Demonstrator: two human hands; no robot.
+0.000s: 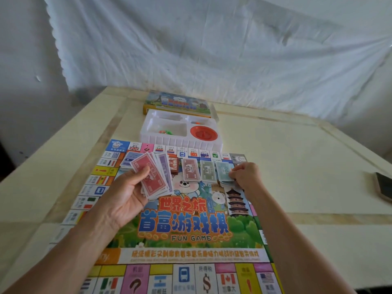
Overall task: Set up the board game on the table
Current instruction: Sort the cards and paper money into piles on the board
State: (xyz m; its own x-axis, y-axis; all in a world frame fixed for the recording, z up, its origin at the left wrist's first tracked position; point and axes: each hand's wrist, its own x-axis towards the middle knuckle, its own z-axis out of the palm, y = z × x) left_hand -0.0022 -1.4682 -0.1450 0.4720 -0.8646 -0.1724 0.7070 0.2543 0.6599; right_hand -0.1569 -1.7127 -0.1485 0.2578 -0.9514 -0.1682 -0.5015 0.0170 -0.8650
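The colourful game board (182, 225) lies flat on the table in front of me. My left hand (125, 196) grips a fanned stack of play money (154, 177), a red note on top. Sorted on the board's far part lie a red-brown note pile (190, 169), a grey-green pile (207, 170) and a light blue pile (223, 170). My right hand (246, 176) pinches the blue pile at its right edge. A small orange-red stack of cards (174, 165) sits left of the red-brown pile.
Beyond the board stands a white plastic tray (180, 141) with a red spinner dish (203, 133) and small coloured pieces (165, 131). The game box (178, 103) lies behind it. A phone (384, 186) rests near the table's right edge. A white sheet hangs behind.
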